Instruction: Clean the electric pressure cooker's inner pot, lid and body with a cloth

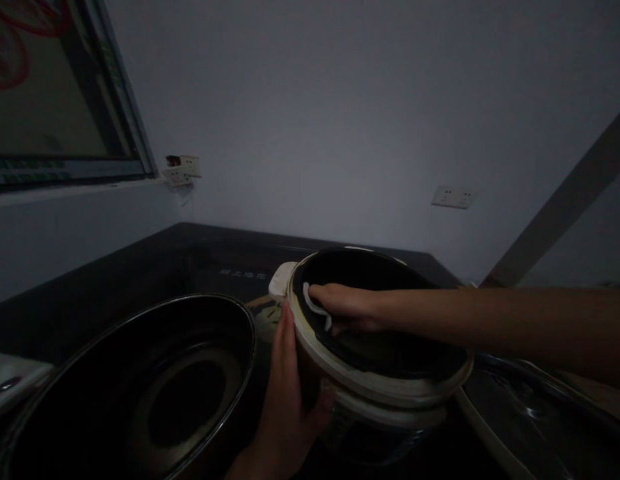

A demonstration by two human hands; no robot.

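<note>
A rice cooker [380,393] with a pale rim and a dark inside stands before me, its mouth uncovered and slanted in view. My left hand [290,400] is pressed on its outer left side, fingers straight up toward the rim and thumb across the front, holding the body. Reaching in from the right, my right hand [347,307] is closed on a white cloth [317,308]. That cloth lies against the inner left wall just below the rim. Part of the right fingers and the cooker's bottom are hidden in shadow.
A large dark pan [190,393] is at the left, close to my left hand. To the right lies a glass lid [530,413]. Both are on a black countertop [200,257] against a wall with sockets [453,197]. A window [55,100] is at upper left.
</note>
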